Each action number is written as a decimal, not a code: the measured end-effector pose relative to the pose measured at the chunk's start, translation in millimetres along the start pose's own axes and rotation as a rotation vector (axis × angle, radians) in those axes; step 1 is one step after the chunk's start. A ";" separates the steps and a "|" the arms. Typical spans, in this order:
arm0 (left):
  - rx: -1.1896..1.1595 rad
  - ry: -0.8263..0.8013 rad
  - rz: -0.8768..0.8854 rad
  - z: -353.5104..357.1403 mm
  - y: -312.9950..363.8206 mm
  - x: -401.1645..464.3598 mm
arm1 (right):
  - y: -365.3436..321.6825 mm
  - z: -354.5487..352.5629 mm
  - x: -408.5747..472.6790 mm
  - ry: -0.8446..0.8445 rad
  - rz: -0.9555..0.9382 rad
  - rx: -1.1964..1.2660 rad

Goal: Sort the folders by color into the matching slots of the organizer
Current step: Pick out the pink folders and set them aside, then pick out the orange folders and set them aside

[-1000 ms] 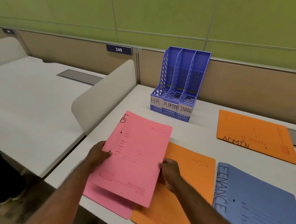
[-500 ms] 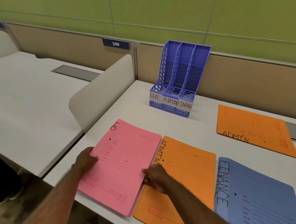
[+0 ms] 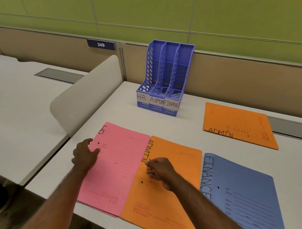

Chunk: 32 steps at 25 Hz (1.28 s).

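Note:
A blue three-slot organizer [image 3: 164,76] stands at the back of the desk, labelled HR, ADMIN and FINANCE; its slots hold nothing. Pink HR folders [image 3: 117,167] lie stacked flat near the front edge. My left hand [image 3: 85,156] rests with its fingers on their left edge. My right hand [image 3: 159,170] hovers with curled fingers over the orange ADMIN folder [image 3: 170,199], just beside the pink stack's right edge, holding nothing that I can see. A blue FINANCE folder [image 3: 245,200] lies at the right, and a second orange ADMIN folder [image 3: 237,124] lies further back.
A curved white divider panel [image 3: 84,95] rises along the desk's left side, with a neighbouring desk [image 3: 15,110] beyond it. A beige partition [image 3: 236,78] with a 249 sign [image 3: 101,44] runs behind the organizer.
The lifted pink folder came down onto the other pink one, squared beside the orange folder. My right hand let go of its right edge; my left hand slid up the left edge.

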<state>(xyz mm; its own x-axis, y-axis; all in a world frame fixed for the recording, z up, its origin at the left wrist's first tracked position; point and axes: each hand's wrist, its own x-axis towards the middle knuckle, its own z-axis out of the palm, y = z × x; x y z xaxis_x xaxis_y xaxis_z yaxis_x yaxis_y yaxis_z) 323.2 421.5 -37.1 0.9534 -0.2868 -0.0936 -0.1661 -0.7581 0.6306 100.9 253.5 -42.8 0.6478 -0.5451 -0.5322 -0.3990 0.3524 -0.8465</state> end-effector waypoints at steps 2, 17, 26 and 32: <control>-0.038 0.019 0.118 17.1 33.1 -11.0 | -5.0 -34.4 -1.8 0.066 -0.062 -0.070; -0.271 -0.352 0.402 243.1 280.3 -136.8 | -11.4 -387.1 8.1 0.600 -0.277 -0.308; -0.643 -0.489 -0.177 344.1 356.1 -162.3 | -10.9 -500.7 50.5 0.620 -0.276 -0.612; -0.327 -0.298 -0.171 358.2 362.4 -129.4 | -19.0 -533.1 82.7 0.606 -0.198 -0.718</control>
<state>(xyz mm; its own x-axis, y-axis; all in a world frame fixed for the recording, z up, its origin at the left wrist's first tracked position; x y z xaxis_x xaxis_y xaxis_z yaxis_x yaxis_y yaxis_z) 49.4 -25.8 -72.4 0.8384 -0.3657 -0.4041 0.1207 -0.5985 0.7920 -184.0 -203.8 -76.5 0.3809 -0.9163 -0.1238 -0.7510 -0.2285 -0.6195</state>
